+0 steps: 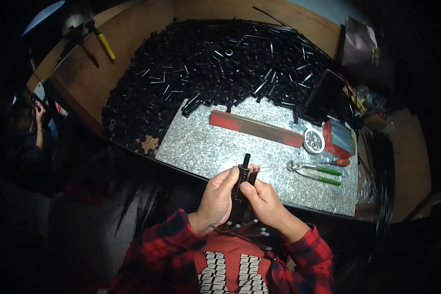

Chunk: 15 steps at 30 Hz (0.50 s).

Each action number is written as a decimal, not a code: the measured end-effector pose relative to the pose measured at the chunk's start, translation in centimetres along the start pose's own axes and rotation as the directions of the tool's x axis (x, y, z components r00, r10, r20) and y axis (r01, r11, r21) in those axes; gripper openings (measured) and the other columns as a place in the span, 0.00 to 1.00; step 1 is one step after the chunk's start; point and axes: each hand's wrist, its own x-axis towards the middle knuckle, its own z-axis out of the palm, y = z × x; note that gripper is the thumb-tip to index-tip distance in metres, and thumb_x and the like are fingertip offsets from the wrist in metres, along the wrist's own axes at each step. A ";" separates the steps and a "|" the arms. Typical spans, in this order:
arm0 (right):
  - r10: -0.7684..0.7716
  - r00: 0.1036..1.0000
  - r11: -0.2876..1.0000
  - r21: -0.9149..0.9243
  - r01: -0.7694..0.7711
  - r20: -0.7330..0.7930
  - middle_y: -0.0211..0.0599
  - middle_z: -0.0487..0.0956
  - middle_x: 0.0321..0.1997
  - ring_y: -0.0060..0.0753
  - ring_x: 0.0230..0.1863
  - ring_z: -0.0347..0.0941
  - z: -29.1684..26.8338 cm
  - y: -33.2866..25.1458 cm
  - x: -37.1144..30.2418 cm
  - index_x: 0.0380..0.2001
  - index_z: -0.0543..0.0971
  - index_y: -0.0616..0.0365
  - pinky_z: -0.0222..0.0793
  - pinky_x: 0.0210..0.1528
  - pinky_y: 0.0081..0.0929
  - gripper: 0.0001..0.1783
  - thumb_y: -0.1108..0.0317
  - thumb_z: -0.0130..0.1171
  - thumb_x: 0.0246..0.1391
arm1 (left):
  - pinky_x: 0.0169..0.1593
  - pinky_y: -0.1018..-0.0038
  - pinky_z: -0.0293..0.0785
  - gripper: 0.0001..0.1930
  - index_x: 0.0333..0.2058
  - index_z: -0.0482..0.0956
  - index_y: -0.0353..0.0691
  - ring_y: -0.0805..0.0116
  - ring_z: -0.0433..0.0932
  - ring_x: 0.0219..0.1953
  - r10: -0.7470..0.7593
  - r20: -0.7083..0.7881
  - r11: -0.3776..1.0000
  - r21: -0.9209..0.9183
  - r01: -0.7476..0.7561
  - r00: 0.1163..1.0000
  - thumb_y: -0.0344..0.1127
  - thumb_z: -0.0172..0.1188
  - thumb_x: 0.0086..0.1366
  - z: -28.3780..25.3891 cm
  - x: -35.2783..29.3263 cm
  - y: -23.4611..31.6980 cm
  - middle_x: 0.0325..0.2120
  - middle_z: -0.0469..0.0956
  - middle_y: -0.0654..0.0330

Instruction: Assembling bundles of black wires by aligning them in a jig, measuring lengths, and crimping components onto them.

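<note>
Close to my body, in front of the bench edge, I hold a folded black umbrella frame. Its dark shaft end points up and away from me, while thin ribs with pale tips fan out below my wrists. My left hand is closed round its left side, the thumb lying along it near the top. On the other side my right hand grips it, thumb pressed on the front. Thin wires stick out beside the upper end. The fingers behind the frame are mostly hidden.
A large heap of black tubular parts fills the wooden-walled bench. On the speckled board lie a red-brown bar, a white cup of small metal pieces, a red box, green-handled pincers and an orange-handled screwdriver. Another person's hand shows far left.
</note>
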 end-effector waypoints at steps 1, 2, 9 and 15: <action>0.037 0.999 0.996 -0.087 -0.037 -0.003 0.43 0.75 0.24 0.33 0.26 0.71 -0.3 -0.4 -0.1 0.31 0.74 0.66 0.67 0.32 0.32 0.22 0.55 0.44 0.66 | 0.60 0.69 0.65 0.19 0.48 0.73 0.29 0.64 0.74 0.52 0.014 0.020 1.000 0.009 -0.014 1.000 0.40 0.40 0.74 -0.2 0.2 -0.4 0.47 0.76 0.50; 0.036 0.999 0.994 -0.105 -0.035 0.009 0.43 0.75 0.24 0.33 0.26 0.71 -0.6 -0.6 -0.1 0.31 0.74 0.66 0.67 0.32 0.32 0.22 0.55 0.44 0.66 | 0.60 0.69 0.65 0.19 0.48 0.73 0.29 0.64 0.74 0.52 0.029 0.016 1.000 -0.007 -0.029 0.999 0.40 0.40 0.74 -0.3 0.2 -0.4 0.47 0.76 0.50; 0.128 0.910 0.907 -0.417 0.053 0.393 0.34 0.75 0.20 0.21 0.25 0.71 -6.5 -1.3 1.8 0.31 0.78 0.65 0.67 0.29 0.25 0.13 0.63 0.62 0.56 | 0.55 0.69 0.69 0.18 0.51 0.67 0.32 0.66 0.76 0.47 -0.114 0.184 0.983 -0.122 0.137 0.976 0.41 0.39 0.74 -1.6 1.1 -0.5 0.43 0.75 0.54; -0.129 0.991 0.505 -0.862 0.049 -0.019 0.48 0.79 0.26 0.43 0.30 0.78 -12.7 -2.1 9.2 0.26 0.80 0.63 0.72 0.34 0.31 0.03 0.77 0.58 0.47 | 0.49 0.73 0.71 0.22 0.58 0.62 0.32 0.69 0.75 0.43 -0.108 0.324 0.959 -0.214 0.184 0.940 0.41 0.37 0.75 -2.2 1.6 -0.2 0.43 0.73 0.54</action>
